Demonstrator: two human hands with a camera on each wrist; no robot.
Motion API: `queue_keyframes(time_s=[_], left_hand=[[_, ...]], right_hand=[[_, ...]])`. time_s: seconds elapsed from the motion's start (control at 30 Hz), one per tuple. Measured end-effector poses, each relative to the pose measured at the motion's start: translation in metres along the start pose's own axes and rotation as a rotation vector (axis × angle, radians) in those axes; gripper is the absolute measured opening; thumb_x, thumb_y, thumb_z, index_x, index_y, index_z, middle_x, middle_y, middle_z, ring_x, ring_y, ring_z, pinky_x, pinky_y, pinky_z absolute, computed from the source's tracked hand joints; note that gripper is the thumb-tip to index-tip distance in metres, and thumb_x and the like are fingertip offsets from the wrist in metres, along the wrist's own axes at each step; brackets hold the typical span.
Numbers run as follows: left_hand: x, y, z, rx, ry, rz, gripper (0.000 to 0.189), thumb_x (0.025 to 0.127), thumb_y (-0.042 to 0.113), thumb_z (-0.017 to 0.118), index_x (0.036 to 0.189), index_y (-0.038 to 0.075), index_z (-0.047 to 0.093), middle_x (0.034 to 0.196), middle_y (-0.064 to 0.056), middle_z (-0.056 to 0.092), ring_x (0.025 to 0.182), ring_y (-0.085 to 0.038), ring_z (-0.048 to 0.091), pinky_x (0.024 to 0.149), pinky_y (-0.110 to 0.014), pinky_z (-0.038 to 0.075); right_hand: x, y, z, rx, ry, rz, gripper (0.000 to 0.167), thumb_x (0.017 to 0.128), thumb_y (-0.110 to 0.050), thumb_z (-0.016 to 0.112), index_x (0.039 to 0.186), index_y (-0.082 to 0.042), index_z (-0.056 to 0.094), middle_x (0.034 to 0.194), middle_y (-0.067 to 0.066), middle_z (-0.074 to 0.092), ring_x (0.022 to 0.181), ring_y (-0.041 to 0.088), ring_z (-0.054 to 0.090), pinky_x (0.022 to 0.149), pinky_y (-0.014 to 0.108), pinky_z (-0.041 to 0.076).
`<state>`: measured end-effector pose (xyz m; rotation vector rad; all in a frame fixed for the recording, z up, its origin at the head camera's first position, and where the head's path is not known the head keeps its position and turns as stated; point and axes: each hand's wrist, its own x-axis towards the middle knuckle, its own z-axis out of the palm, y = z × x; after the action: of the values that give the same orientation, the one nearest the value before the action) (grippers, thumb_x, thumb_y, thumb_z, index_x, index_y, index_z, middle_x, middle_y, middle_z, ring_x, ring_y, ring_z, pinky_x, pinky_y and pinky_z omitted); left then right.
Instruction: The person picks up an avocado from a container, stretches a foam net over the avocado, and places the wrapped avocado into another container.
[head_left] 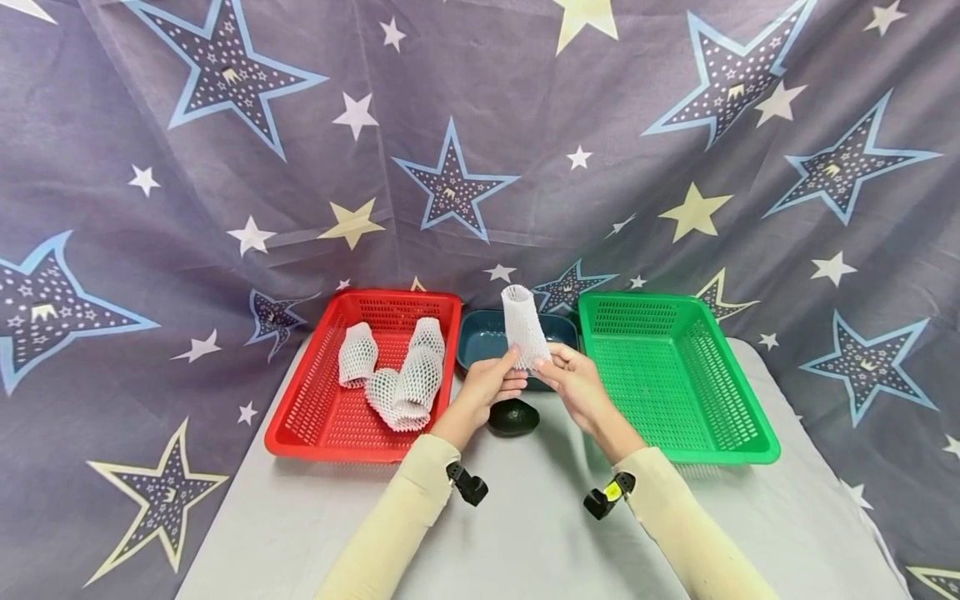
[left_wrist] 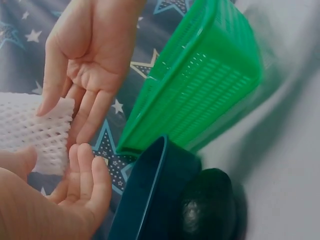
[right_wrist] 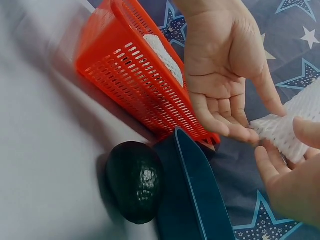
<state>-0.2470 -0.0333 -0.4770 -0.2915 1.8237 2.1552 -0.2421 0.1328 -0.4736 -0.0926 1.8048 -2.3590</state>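
Between both hands stands a white foam net sleeve (head_left: 525,329), raised over the blue tray (head_left: 480,337) with its far end up. My left hand (head_left: 483,387) pinches its lower left edge between thumb and fingers. On the other side, my right hand (head_left: 576,383) pinches the lower right edge. In the left wrist view the net sleeve (left_wrist: 32,130) looks flattened near its end, with both thumbs on top. A dark green avocado (head_left: 513,417) lies on the table just below the hands, beside the tray, as the avocado (right_wrist: 135,182) in the right wrist view also shows.
At left a red basket (head_left: 330,454) contains several white foam nets (head_left: 420,375). A green basket (head_left: 675,392) stands at right. The grey table (head_left: 525,533) spreads in front, and a star-patterned curtain (head_left: 465,83) hangs close behind the baskets.
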Motion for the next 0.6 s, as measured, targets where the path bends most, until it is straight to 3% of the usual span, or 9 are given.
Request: queue_keyframes(time_s=[0.2, 0.37, 0.43, 0.6], left_hand=[[0.0039, -0.0010, -0.0010, -0.124, -0.062, 0.033, 0.047, 0.105, 0.027, 0.057, 0.131, -0.012, 0.058, 0.102, -0.012, 0.073, 0.092, -0.017, 0.072, 0.102, -0.043, 0.055], [0.0066, -0.0033, -0.0022, -0.145, -0.054, 0.063, 0.037, 0.103, 0.010, 0.058, 0.135, -0.010, 0.059, 0.109, -0.014, 0.076, 0.086, -0.010, 0.071, 0.103, -0.044, 0.054], [0.0062, -0.0040, -0.0026, -0.144, -0.057, 0.079, 0.036, 0.102, 0.004, 0.058, 0.135, -0.010, 0.059, 0.108, -0.012, 0.076, 0.085, -0.008, 0.070, 0.101, -0.040, 0.056], [0.0064, -0.0072, 0.0012, -0.118, -0.045, 0.128, 0.038, 0.097, -0.001, 0.061, 0.134, -0.009, 0.060, 0.111, -0.011, 0.075, 0.087, -0.008, 0.069, 0.095, -0.034, 0.058]], right_hand=[[-0.0020, 0.0003, -0.0014, -0.077, -0.033, 0.034, 0.036, 0.095, 0.004, 0.063, 0.130, 0.012, 0.060, 0.110, 0.000, 0.074, 0.102, 0.009, 0.067, 0.094, 0.023, 0.054], [-0.0042, -0.0008, -0.0029, -0.065, -0.085, 0.026, 0.041, 0.093, 0.009, 0.050, 0.131, 0.021, 0.053, 0.142, 0.021, 0.059, 0.118, 0.011, 0.063, 0.106, 0.029, 0.051], [-0.0037, -0.0005, -0.0034, -0.055, -0.075, 0.029, 0.037, 0.096, 0.005, 0.050, 0.129, 0.020, 0.056, 0.148, 0.024, 0.054, 0.120, 0.011, 0.063, 0.108, 0.030, 0.049], [-0.0010, 0.0015, -0.0032, -0.056, 0.025, 0.042, 0.015, 0.096, -0.001, 0.064, 0.108, -0.001, 0.074, 0.116, 0.005, 0.072, 0.103, 0.006, 0.067, 0.096, 0.023, 0.055]])
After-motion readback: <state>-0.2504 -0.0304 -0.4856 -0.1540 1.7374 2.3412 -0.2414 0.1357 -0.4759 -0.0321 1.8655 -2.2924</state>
